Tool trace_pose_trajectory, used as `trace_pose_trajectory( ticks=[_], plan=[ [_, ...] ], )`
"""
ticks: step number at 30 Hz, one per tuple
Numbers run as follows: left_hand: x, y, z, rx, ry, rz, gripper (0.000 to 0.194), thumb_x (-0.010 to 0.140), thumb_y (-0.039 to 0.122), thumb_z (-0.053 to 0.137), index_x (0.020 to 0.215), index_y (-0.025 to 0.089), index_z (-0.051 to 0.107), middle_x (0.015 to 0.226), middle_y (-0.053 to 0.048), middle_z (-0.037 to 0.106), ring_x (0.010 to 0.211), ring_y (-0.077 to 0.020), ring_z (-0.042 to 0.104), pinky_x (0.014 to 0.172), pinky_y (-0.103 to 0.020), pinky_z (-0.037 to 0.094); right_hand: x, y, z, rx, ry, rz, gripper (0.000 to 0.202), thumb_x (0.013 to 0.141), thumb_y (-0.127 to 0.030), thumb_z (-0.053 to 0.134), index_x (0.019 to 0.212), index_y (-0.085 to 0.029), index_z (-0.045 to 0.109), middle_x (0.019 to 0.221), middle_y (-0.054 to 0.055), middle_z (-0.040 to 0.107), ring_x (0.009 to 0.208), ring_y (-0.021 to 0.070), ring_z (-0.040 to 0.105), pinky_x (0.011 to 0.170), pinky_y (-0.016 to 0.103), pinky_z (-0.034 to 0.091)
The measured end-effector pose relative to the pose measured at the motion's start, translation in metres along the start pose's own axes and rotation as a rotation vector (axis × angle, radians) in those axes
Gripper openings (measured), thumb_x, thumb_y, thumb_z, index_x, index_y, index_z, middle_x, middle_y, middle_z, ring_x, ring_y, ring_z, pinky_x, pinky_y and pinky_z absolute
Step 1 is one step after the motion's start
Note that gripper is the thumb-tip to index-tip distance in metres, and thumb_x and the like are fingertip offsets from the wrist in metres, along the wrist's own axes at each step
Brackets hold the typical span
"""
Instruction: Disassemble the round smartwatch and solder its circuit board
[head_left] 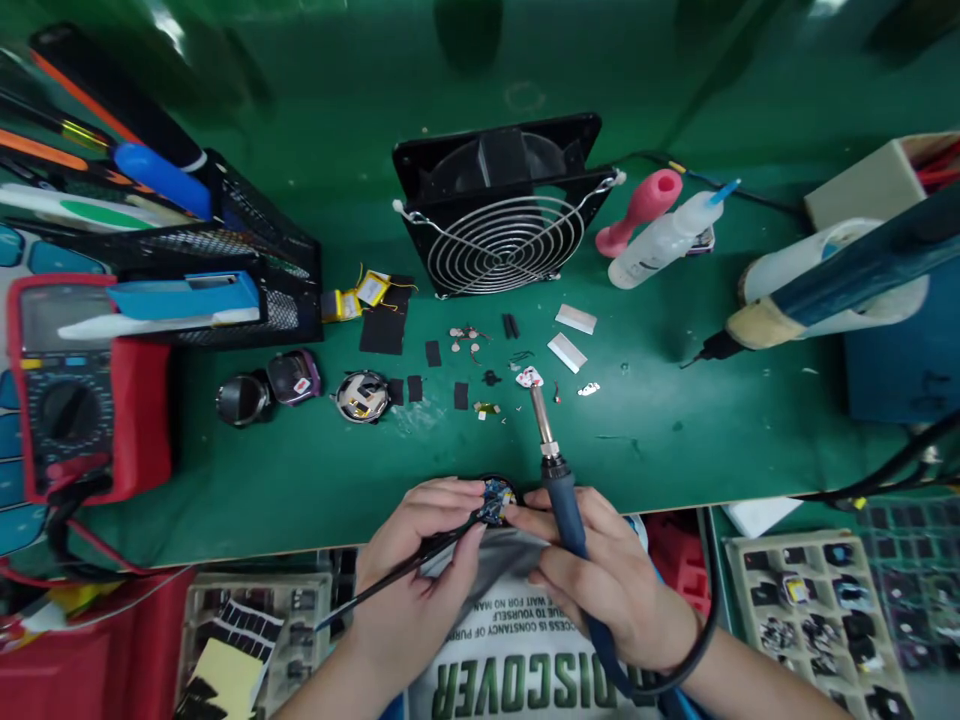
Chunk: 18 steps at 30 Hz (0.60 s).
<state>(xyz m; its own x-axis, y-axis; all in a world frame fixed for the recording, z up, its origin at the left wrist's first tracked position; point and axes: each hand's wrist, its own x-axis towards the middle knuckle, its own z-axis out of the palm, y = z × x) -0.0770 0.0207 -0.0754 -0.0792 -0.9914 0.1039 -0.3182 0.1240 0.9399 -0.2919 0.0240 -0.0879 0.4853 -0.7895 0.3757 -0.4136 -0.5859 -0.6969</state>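
At the bench's front edge, a small round device with an exposed circuit board (495, 501) lies between my hands. My left hand (416, 560) closes around black tweezers (401, 570), whose tips point at the board, and its fingers also touch the board's left side. A soldering iron (568, 510) with a dark blue handle rests in the grip of my right hand (607, 580). Its metal barrel points away from me, toward a small white part (529, 377) on the bench. Fingertips of the right hand steady the board's right side.
A black fan (502, 210) stands at the back. Small parts, black pads and an open watch case (361, 396) lie on the green bench (315, 490). Left are a multimeter (71, 400) and mesh tool holder (285, 290); right, a bottle (664, 240) and hanging dark tool (765, 320).
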Motion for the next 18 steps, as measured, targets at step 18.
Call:
trace_pose_trajectory(
  ticks=[18],
  plan=[
    [-0.0015,0.0001,0.0019,-0.018,0.011,0.019,0.024,0.089,-0.002,0.065,0.097,0.021,0.061,0.099,0.0,0.075,0.105,-0.0156,0.074,0.094,-0.03,0.062,0.0011,-0.0003,-0.0016,-0.026,0.017,-0.017,0.006,0.103,-0.017,0.057,0.1,-0.017,0.061,0.125,0.011,0.074,0.113,0.0264,0.067,0.089,0.044,0.059]
  ],
)
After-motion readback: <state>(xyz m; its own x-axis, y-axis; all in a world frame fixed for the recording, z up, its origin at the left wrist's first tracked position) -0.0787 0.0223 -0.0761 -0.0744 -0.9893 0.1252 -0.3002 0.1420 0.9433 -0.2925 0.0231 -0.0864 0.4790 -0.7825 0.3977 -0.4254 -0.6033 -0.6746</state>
